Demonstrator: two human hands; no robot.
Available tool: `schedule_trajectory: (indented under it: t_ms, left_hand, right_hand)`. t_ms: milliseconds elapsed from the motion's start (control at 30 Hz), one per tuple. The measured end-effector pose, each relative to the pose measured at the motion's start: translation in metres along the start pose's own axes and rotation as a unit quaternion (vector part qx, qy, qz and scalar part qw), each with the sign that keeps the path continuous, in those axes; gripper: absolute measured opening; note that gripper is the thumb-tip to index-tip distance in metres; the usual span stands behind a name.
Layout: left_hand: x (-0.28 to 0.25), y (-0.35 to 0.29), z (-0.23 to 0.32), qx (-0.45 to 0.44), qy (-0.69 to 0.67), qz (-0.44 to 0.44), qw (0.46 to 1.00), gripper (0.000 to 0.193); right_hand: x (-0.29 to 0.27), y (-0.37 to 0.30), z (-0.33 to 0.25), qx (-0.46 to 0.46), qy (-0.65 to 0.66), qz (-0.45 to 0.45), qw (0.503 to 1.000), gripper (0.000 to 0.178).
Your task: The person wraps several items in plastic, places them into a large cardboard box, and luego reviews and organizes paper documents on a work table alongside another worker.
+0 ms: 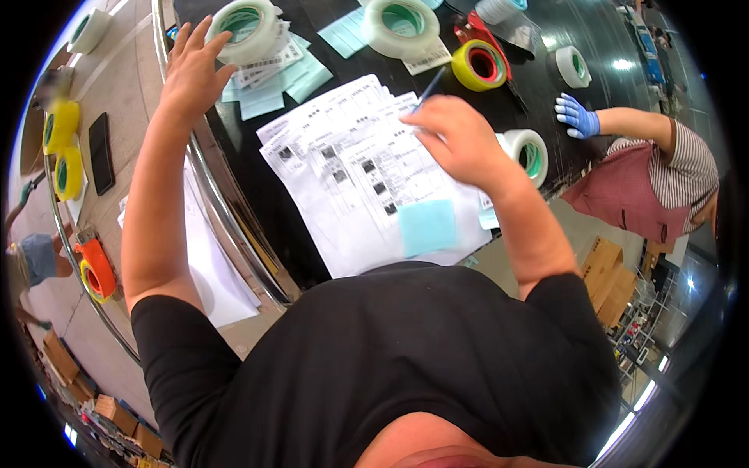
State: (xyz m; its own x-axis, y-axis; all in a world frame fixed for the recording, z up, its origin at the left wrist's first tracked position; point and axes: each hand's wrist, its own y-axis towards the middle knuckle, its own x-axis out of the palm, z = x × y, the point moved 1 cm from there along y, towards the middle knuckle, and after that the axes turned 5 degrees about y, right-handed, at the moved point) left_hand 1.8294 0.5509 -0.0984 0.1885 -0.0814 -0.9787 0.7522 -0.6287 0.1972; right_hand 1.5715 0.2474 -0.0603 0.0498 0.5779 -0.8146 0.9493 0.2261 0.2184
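My left hand [195, 74] has its fingers spread against the side of a wide roll of clear tape [268, 31] with a green core. Under that roll lie barcode labels and pale blue slips [264, 103]. A slim dark pen [430, 87] is pinched in my right hand [459, 140], above the upper right part of a stack of printed sheets [312, 191]. The sheets overlap on the black table. On their lower part rests a square light blue paper [427, 228]. The pen's tip is hidden.
Beyond the sheets are another clear tape roll [374, 30], a yellow tape roll [463, 66] and a red tape dispenser [499, 53]. A metal rail [228, 210] divides the black table from a left surface with a phone [101, 154]. A co-worker's blue-gloved hand [577, 117] rests at right.
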Motion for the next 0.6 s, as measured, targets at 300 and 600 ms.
schedule_trajectory:
  t_ms: [300, 600]
  left_hand:
    - [-0.051, -0.144, 0.17, 0.102, -0.153, -0.171, 0.968, 0.058]
    - [-0.034, -0.239, 0.27, 0.184, -0.242, -0.178, 0.936, 0.047]
  right_hand:
    - [0.055, -0.184, -0.048, 0.172, -0.115, -0.113, 0.972, 0.065]
    - [0.07, -0.213, -0.061, 0.116, -0.117, -0.1, 0.981, 0.059]
